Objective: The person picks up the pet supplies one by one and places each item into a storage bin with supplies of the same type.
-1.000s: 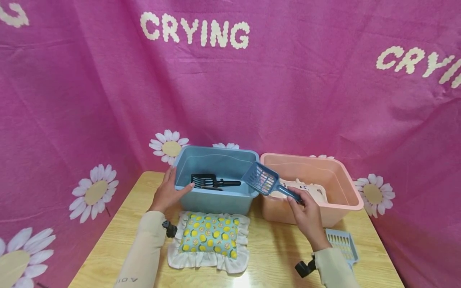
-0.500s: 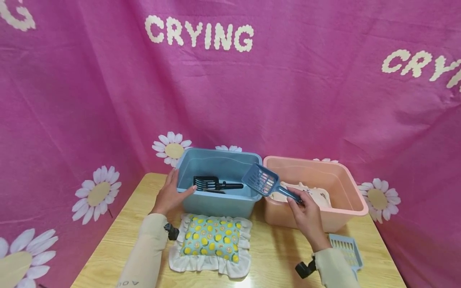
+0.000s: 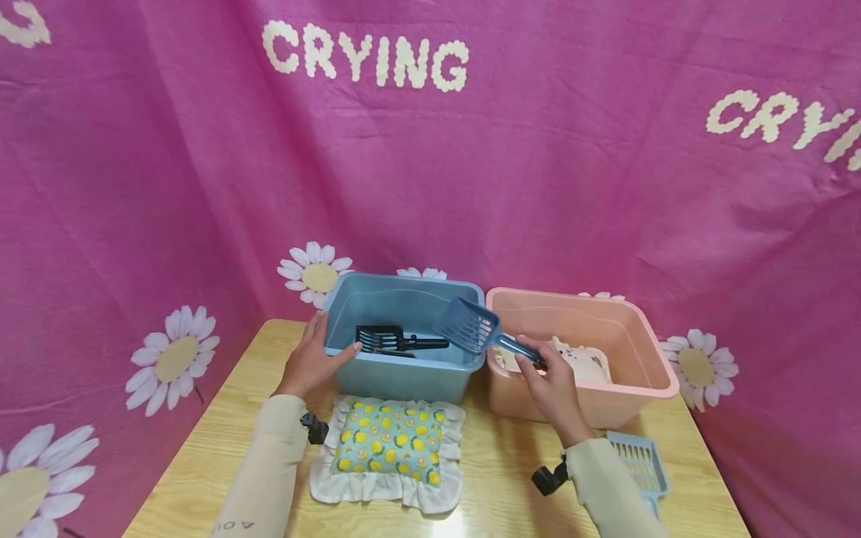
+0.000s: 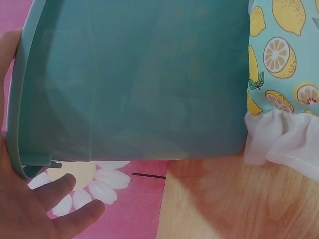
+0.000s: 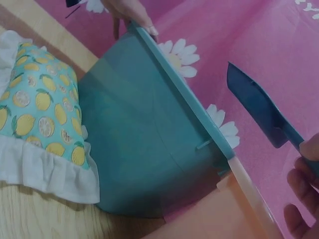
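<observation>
In the head view my right hand (image 3: 551, 381) grips the handle of a dark blue slotted litter scoop (image 3: 467, 325). Its head hangs over the right end of a blue plastic bin (image 3: 403, 373), with the handle reaching back over a pink bin (image 3: 646, 336). My left hand (image 3: 311, 364) rests at the blue bin's front left corner, thumb along the front rim and fingers spread down the left side. Inside that bin lie black slotted scoops (image 3: 380, 338). The right wrist view shows the blue scoop (image 5: 254, 102) tilted above the rim, edge-on.
A cream item (image 3: 585, 365) with small dark marks lies in the pink bin. On the wooden table (image 3: 511, 478), a lemon-print cushion (image 3: 390, 441) with white frills sits before the blue bin. A pale blue slotted scoop (image 3: 639, 459) lies at the right. A magenta curtain (image 3: 430, 172) hangs behind.
My right hand has moved left with the dark blue scoop, bringing its head further over the blue bin. My left hand stays at the bin's corner.
</observation>
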Demonstrator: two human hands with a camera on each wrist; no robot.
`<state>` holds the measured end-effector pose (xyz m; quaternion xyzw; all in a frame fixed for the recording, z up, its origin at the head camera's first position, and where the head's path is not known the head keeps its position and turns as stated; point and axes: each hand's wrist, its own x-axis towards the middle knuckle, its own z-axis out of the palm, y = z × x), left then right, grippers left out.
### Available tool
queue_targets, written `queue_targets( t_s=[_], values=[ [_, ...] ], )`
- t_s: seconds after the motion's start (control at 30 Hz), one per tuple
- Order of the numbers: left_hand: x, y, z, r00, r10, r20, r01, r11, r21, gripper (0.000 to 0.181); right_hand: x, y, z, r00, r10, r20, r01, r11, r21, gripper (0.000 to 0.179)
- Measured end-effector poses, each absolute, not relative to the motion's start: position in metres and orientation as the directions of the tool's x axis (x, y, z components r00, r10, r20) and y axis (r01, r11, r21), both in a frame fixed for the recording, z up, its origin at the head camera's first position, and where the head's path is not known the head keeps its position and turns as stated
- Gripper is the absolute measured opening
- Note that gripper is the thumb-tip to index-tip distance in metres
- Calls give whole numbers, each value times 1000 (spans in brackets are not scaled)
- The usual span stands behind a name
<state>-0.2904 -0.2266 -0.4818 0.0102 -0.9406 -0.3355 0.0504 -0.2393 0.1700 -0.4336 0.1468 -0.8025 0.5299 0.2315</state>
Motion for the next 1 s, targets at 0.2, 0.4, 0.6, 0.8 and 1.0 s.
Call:
queue_targets(
  t_s=[0.2,0.4,0.6,0.8,1.0],
  values=[
    [-293,-228,-482,-995,-48,91,20,778,628,110,-261,169,-453,-883,20,469,-424,391,-817,27],
    [-297,-222,-480,-995,-48,90,21,766,642,109,-275,168,-456,-909,32,416,-373,382,-846,29],
    [-293,-221,-478,-996,-50,78,12,764,645,108,-288,157,-459,-915,23,403,-368,362,-857,29],
    [-291,-226,-479,-995,-58,81,9,763,646,109,-297,140,-455,-916,-44,400,-386,372,-844,29],
    [-289,-228,-480,-995,-50,82,15,763,647,109,-303,124,-454,-922,-79,379,-378,397,-836,29]
  ],
)
